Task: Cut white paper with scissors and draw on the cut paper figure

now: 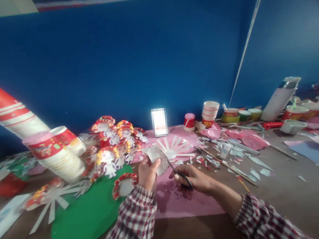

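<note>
Pink covers the middle of our work: a flat rectangular pink paper sheet (192,206) lies on the dark brown table (306,207). Above it, we see the left hand (147,174) nearly closed, pinching a small creased grey-white paper piece (158,160) between thumb and fingers. The right hand (195,177) is curled around the dark-handled scissors (186,181), thumb and fingers at the loops, and the narrow blades point up at the right edge of the piece. We cannot tell whether the blades are parted or biting into it.

Just behind the hands, on the sheet, we find a white paper cup cut into flat strips (171,154), splayed like rays. To the left lies a large smooth green oval sheet (84,222), with a round red-and-white frilled paper ring (124,185) at its upper right edge. Beyond that, we see a crowded cluster of white paper dolls with red and yellow frills (108,159), and near it a tilted stack of red-and-white paper cups (59,160). On our right, pale paper scraps (236,152) surround a long thin brown stick (227,165). A deep blue partition (132,62) stands behind everything.
</note>
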### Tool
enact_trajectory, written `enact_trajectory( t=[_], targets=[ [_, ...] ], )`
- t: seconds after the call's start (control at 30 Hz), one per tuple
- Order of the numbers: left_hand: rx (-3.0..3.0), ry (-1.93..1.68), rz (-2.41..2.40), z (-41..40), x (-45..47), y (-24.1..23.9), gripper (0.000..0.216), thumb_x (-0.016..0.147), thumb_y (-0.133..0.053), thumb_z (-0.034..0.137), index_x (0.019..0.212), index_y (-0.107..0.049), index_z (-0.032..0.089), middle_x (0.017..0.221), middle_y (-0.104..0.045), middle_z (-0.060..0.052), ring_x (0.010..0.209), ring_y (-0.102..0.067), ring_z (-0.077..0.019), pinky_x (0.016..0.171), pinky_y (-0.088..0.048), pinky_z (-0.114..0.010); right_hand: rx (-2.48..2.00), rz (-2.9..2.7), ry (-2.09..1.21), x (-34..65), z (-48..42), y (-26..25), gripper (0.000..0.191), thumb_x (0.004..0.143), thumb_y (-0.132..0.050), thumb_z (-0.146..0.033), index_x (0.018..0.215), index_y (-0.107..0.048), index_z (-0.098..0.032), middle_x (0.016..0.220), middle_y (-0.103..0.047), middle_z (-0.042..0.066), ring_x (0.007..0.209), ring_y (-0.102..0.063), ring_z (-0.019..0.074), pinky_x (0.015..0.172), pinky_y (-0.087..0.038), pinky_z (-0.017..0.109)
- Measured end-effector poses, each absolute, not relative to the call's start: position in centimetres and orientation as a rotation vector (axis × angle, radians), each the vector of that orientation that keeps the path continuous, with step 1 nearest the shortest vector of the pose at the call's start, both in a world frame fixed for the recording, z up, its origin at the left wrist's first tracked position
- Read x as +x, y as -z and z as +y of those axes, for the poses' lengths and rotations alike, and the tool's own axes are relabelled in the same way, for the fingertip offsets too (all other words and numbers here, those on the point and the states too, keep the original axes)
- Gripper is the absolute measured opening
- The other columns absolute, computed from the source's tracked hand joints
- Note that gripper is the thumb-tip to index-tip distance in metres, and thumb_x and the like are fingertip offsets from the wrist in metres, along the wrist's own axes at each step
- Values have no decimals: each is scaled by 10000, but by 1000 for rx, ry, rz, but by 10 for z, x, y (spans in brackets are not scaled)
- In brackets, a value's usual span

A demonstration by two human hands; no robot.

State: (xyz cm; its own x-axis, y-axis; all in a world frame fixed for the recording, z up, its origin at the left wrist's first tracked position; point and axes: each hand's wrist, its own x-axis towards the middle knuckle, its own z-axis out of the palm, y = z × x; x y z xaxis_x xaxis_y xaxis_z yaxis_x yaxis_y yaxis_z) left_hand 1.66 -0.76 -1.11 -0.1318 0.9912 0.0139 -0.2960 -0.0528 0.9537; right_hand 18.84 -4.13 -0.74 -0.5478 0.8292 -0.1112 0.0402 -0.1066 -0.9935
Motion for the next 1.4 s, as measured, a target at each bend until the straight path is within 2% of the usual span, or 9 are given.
enact_trajectory(
  t=[0.23, 0.43, 0.63, 0.87, 1.03, 1.17, 1.4],
  targets=[
    [955, -1446, 1060, -13, 19, 6, 385, 570, -725, 291, 915, -665, 131, 821, -698, -89, 758, -631, -231, 687, -473, -317, -931, -1597, -1674, 188, -41, 4, 404, 741, -608, -494, 904, -589, -125, 615, -558, -3, 473, -491, 83, 434, -379, 181],
    [1033, -1399, 1032, -14, 19, 7, 305, 634, -686, 297, 894, -653, 143, 791, -692, -71, 701, -625, -194, 657, -471, -298, -908, -1616, -1640, 189, -40, 5, 386, 762, -599, -469, 957, -584, -136, 634, -533, -11, 487, -451, 75, 453, -362, 186],
    [1226, -1335, 1115, -17, 19, 4, 281, 663, -655, 297, 901, -654, 148, 846, -696, -61, 758, -622, -196, 706, -469, -282, -855, -1637, -1604, 190, -37, 8, 338, 762, -607, -454, 828, -561, -126, 621, -445, -31, 525, -389, 68, 476, -325, 182],
    [1314, -1316, 1142, -19, 19, 2, 328, 689, -629, 311, 979, -636, 158, 906, -698, -50, 852, -624, -210, 758, -468, -285, -851, -1655, -1596, 190, -36, 8, 356, 755, -613, -461, 849, -560, -122, 645, -437, -25, 572, -383, 80, 500, -310, 188],
    [1315, -1295, 1109, -18, 20, 3, 327, 697, -633, 332, 970, -627, 153, 893, -694, -54, 820, -622, -208, 711, -477, -279, -844, -1629, -1592, 191, -35, 11, 329, 767, -604, -453, 797, -524, -134, 632, -414, -32, 565, -374, 79, 503, -302, 189],
    [1318, -1267, 1112, -18, 20, 6, 286, 702, -636, 345, 911, -629, 151, 811, -688, -45, 719, -611, -184, 645, -473, -265, -852, -1628, -1622, 191, -35, 11, 335, 777, -587, -463, 784, -500, -139, 617, -398, -37, 538, -357, 73, 479, -288, 186],
    [1309, -1269, 1114, -17, 20, 4, 244, 694, -644, 313, 878, -642, 152, 864, -692, -60, 739, -607, -176, 681, -460, -261, -827, -1624, -1571, 190, -36, 8, 337, 763, -607, -453, 749, -477, -143, 621, -337, -47, 559, -318, 73, 485, -263, 187]
  ],
)
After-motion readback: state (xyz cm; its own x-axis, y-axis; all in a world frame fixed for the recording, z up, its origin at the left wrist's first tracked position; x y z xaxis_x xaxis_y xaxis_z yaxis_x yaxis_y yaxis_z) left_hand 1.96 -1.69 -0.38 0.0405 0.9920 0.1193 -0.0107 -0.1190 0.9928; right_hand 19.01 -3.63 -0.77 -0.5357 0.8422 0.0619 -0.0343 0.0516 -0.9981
